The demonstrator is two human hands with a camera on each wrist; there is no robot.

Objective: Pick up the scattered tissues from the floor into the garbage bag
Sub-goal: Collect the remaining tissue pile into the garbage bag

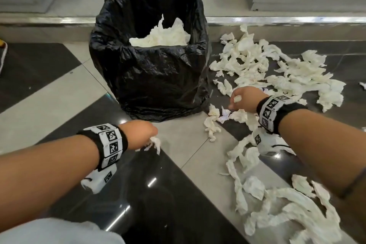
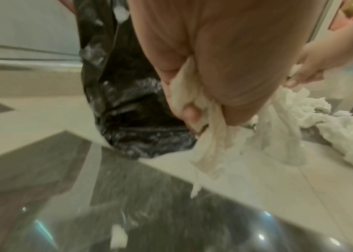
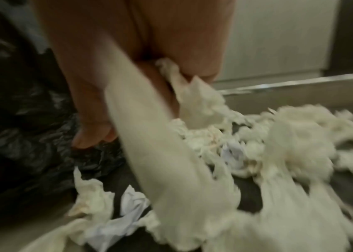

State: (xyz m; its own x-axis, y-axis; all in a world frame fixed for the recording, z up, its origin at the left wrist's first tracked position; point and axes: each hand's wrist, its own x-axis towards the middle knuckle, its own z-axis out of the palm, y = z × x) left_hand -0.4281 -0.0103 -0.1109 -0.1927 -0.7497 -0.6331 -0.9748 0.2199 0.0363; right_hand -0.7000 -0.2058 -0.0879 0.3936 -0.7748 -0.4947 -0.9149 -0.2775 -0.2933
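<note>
A black garbage bag (image 1: pixel 154 77) stands open on the floor with white tissues (image 1: pixel 164 35) piled inside. My left hand (image 1: pixel 141 134) hovers low in front of the bag and grips a crumpled tissue (image 1: pixel 153 144) that dangles from its curled fingers (image 2: pixel 190 114); the same tissue (image 2: pixel 207 145) hangs down in the left wrist view. My right hand (image 1: pixel 242 100) is to the right of the bag's base, its fingers curled round a long tissue (image 3: pixel 160 153), a bit of which (image 1: pixel 237 98) pokes out of the fist. Scattered tissues (image 1: pixel 277 69) cover the floor on the right.
More tissues (image 1: pixel 287 210) trail along the floor towards the lower right. A metal-edged step (image 1: pixel 49 20) runs behind the bag. The floor has glossy dark tiles (image 1: pixel 158 194) and light tiles (image 1: pixel 49 109). A pale cloth (image 1: pixel 59 232) lies at the bottom left.
</note>
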